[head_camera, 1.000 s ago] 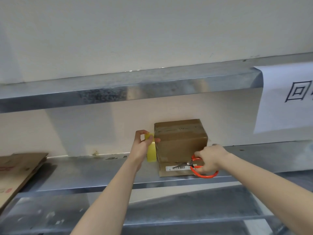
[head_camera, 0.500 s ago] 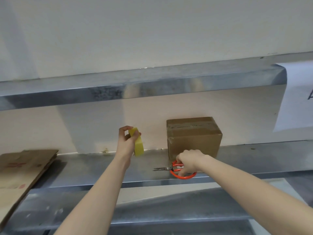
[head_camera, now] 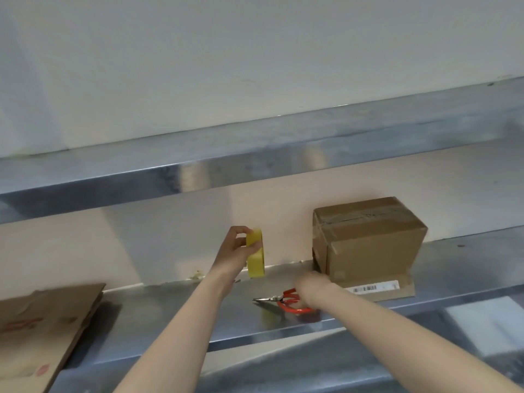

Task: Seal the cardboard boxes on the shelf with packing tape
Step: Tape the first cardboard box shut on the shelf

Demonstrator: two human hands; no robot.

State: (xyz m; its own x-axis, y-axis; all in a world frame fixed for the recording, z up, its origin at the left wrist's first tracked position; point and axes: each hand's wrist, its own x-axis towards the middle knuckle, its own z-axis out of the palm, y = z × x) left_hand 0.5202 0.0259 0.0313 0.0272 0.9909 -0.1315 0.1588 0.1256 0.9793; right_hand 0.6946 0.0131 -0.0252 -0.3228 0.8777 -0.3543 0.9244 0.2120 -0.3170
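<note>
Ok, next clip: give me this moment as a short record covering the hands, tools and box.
left hand: holds yellow tape roll upright, left of the box
right hand: at the handles of the red-handled scissors; grip blurred
scissors' blades: point left, low over the metal shelf
cardboard box: on the shelf by the wall, tape across its top
flattened cardboard: shelf's left end

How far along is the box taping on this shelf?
Done, it seems: the cardboard box has tape across its top seam and down one end. In hand: the left hand grips the yellow tape roll; the right hand is at the scissors on the shelf, grip blurred. Left: no other unsealed box shows.
</note>
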